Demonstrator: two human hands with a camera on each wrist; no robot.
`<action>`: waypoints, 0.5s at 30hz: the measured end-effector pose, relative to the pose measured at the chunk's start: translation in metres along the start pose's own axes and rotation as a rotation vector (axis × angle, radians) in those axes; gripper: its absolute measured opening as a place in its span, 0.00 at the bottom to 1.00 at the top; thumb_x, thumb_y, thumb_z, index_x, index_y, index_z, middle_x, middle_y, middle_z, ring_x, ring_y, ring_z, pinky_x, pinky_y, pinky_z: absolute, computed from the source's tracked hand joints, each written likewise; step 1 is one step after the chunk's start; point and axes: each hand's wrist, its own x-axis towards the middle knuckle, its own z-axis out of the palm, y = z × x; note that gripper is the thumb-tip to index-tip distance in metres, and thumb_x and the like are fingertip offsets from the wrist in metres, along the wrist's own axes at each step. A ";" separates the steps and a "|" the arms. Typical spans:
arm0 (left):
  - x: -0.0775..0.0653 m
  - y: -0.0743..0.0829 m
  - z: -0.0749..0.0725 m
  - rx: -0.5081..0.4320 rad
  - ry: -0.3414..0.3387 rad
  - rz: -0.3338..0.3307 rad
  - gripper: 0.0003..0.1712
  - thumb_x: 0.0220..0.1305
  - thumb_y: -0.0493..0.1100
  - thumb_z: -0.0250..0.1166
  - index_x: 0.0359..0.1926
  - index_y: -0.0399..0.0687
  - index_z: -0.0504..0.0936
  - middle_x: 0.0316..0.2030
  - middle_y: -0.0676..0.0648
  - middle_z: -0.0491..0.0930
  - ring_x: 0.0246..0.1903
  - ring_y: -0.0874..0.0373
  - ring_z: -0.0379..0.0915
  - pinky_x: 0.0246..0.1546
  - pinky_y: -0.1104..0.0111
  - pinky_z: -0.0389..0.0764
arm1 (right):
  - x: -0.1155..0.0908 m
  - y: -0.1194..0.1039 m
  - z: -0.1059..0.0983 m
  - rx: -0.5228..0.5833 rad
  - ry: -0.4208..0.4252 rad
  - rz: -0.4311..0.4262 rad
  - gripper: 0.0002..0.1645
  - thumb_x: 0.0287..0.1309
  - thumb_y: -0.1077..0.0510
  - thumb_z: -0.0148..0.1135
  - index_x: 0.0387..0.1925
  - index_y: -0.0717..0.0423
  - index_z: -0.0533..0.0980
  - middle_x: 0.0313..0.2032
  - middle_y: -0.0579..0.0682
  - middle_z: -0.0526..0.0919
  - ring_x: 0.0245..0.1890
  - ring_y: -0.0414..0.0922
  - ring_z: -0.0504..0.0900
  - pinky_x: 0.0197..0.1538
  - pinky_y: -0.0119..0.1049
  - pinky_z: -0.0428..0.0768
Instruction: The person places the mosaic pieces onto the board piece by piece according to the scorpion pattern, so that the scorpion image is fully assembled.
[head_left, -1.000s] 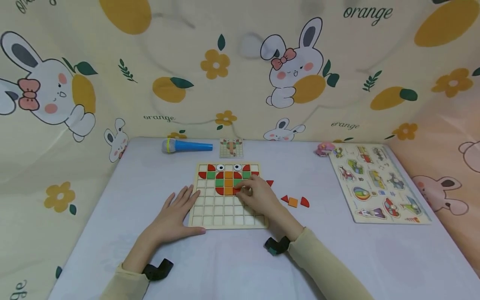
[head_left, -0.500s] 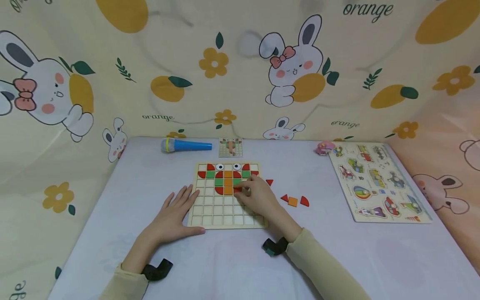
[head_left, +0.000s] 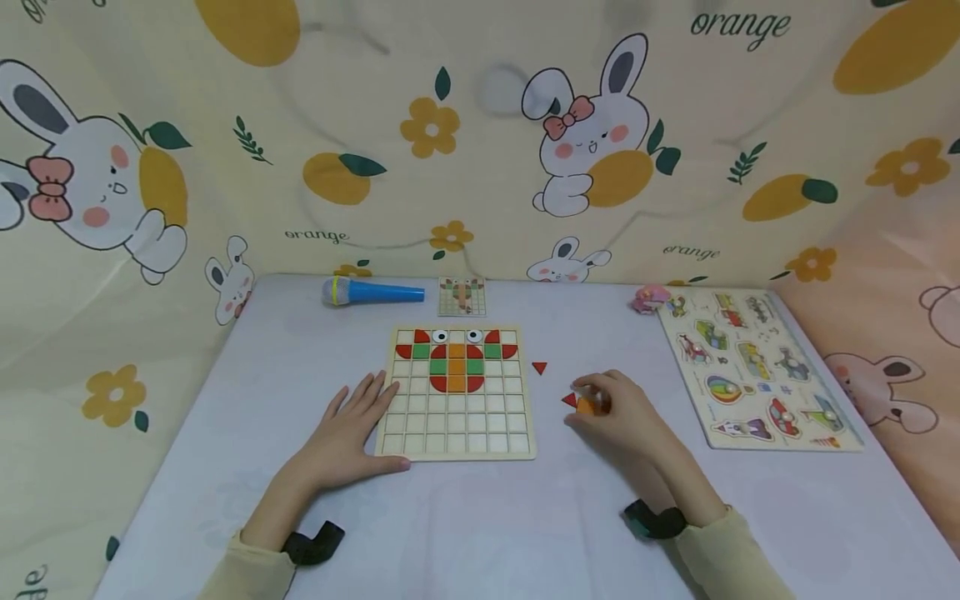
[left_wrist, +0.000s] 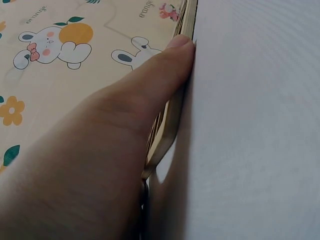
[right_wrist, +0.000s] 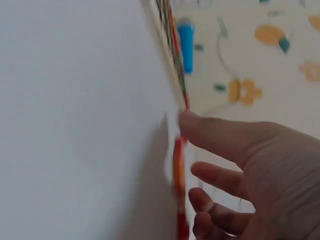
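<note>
A wooden grid board [head_left: 531,417] lies on the table with red, green and orange tiles and two eye tiles in its upper cells. My left hand [head_left: 341,442] rests along its left side, fingers spread; in the left wrist view the thumb [left_wrist: 165,60] lies against the board's edge [left_wrist: 172,117]. My right hand [head_left: 626,417] is over the loose tiles right of the board, thumb and fingers curved and apart around an orange square tile [head_left: 583,406]. Beside that tile lies a red triangle tile [head_left: 570,401]. The right wrist view shows a red tile [right_wrist: 183,227] below the fingers.
Another red triangle tile [head_left: 540,367] lies close to the board's right edge. Behind the board are a pattern card [head_left: 462,297] and a blue toy microphone [head_left: 382,292]. A picture puzzle board [head_left: 757,367] and a small pink object [head_left: 649,298] stand at the right.
My right hand has left the board and moved right to the loose tiles. A red quarter-round tile it was touching now shows in its cell. The left hand stays put.
</note>
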 end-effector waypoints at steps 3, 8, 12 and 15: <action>-0.001 -0.001 0.000 -0.001 -0.001 -0.009 0.72 0.51 0.81 0.69 0.85 0.45 0.54 0.85 0.40 0.45 0.85 0.40 0.35 0.80 0.37 0.37 | -0.013 0.017 -0.004 -0.010 -0.002 -0.002 0.29 0.57 0.48 0.82 0.58 0.52 0.84 0.48 0.52 0.81 0.45 0.49 0.76 0.47 0.43 0.79; -0.001 -0.002 0.000 -0.006 0.006 -0.009 0.73 0.51 0.81 0.70 0.85 0.44 0.53 0.85 0.39 0.45 0.84 0.39 0.36 0.80 0.37 0.37 | -0.018 0.029 0.001 0.026 0.066 -0.078 0.20 0.63 0.51 0.78 0.55 0.52 0.86 0.49 0.52 0.82 0.45 0.48 0.76 0.45 0.37 0.77; 0.000 -0.001 0.000 -0.011 0.001 -0.003 0.73 0.52 0.81 0.70 0.85 0.44 0.53 0.85 0.40 0.45 0.85 0.40 0.36 0.80 0.38 0.37 | -0.019 0.032 0.005 0.035 0.108 -0.099 0.16 0.64 0.54 0.77 0.51 0.53 0.87 0.48 0.52 0.83 0.46 0.48 0.77 0.46 0.38 0.78; 0.001 0.000 0.000 -0.012 -0.004 -0.003 0.72 0.53 0.80 0.70 0.85 0.44 0.53 0.85 0.41 0.45 0.85 0.40 0.36 0.80 0.38 0.37 | -0.019 0.033 0.005 0.027 0.128 -0.112 0.15 0.64 0.55 0.77 0.51 0.53 0.87 0.47 0.52 0.83 0.46 0.48 0.77 0.47 0.40 0.78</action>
